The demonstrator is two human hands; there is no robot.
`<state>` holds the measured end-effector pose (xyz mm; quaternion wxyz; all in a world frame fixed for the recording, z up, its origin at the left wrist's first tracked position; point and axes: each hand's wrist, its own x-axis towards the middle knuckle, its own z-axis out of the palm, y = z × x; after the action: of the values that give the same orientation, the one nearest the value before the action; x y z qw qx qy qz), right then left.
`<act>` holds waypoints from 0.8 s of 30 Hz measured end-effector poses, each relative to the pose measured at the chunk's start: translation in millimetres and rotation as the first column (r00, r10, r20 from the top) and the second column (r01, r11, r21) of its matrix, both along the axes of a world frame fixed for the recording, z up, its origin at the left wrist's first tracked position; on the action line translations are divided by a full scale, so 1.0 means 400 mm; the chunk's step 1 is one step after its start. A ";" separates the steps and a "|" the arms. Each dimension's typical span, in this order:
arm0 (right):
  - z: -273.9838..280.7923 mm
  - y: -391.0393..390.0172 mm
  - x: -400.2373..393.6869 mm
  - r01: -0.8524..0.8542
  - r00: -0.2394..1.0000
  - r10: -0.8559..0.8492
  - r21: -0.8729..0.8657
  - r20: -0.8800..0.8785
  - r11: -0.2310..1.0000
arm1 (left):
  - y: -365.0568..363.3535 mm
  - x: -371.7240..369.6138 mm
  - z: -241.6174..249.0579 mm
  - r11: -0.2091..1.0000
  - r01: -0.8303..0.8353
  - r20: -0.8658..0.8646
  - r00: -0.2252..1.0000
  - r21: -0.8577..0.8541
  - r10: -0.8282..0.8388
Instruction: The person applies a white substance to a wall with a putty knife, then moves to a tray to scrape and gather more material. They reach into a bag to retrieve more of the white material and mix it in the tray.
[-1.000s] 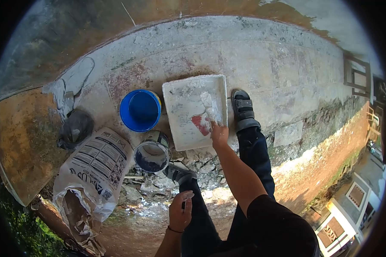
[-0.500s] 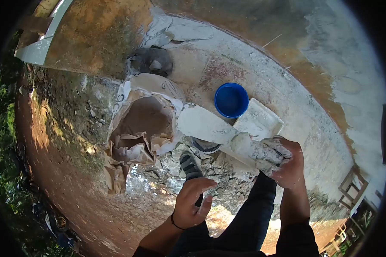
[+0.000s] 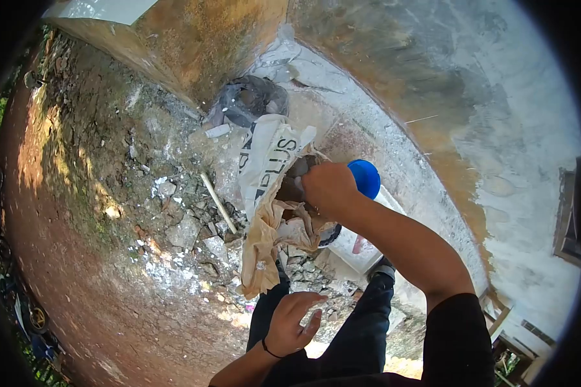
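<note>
The right hand reaches forward toward twelve o'clock, arm outstretched, fingers curled downward. The left hand hangs low at six o'clock, fingers loosely spread, holding nothing.

Bucket behind sack

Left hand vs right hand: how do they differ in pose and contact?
The right hand is stretched forward on a straight arm into the mouth of the open paper sack; the left hand stays close above the knee. The right hand looks closed, its fingers out of sight; the left hand is open, fingers spread, touching nothing. Both are bare.
</note>
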<state>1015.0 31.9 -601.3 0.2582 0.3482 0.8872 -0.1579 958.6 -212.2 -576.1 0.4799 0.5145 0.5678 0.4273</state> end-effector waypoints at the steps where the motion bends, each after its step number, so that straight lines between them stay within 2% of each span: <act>1: -0.026 -0.006 -0.019 -0.048 0.999 0.048 -0.001 -0.007 0.999 | 0.000 -0.006 0.000 1.000 -0.003 0.000 1.000 0.009 0.003; 4: -0.043 -0.002 -0.040 -0.092 0.996 0.092 -0.001 -0.011 0.996 | -0.003 -0.023 0.005 1.000 -0.018 0.015 1.000 0.002 0.018; 7: -0.056 0.018 -0.031 -0.004 0.995 0.001 -0.032 -0.097 0.999 | -0.001 -0.030 0.006 1.000 -0.005 0.025 1.000 -0.017 0.005; 9: -0.052 0.022 -0.028 0.062 0.998 -0.063 -0.098 -0.013 0.993 | -0.003 -0.027 0.001 1.000 0.001 0.037 0.999 -0.022 0.000; 12: -0.069 0.027 -0.012 0.113 0.989 -0.126 -0.148 -0.081 0.982 | -0.004 -0.020 0.001 0.999 0.010 0.036 0.999 -0.049 -0.008; 13: -0.068 0.034 -0.005 0.118 0.988 -0.131 -0.147 -0.083 0.982 | -0.004 -0.020 0.001 0.998 0.010 0.024 1.000 -0.061 -0.009; 15: -0.059 0.052 0.001 0.102 0.992 -0.120 -0.280 -0.048 0.955 | -0.006 -0.022 0.001 0.999 0.010 0.017 1.000 -0.052 -0.009; 18: -0.030 0.040 0.006 0.147 0.985 -0.170 -0.327 -0.042 0.933 | -0.008 -0.017 -0.001 0.998 0.001 0.023 1.000 -0.061 0.000; 22: 0.023 0.043 0.046 0.216 0.962 -0.259 -0.344 -0.084 0.914 | -0.015 -0.012 -0.003 0.997 -0.015 0.021 1.000 -0.075 0.017; 24: 0.050 0.049 0.075 0.287 0.946 -0.318 -0.295 -0.062 0.911 | -0.020 -0.009 -0.007 0.997 -0.011 0.009 1.000 -0.079 0.012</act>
<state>1045.1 51.5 -581.3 0.2287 0.4320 0.8035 -0.3398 955.1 -220.4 -578.8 0.5000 0.4898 0.5849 0.4099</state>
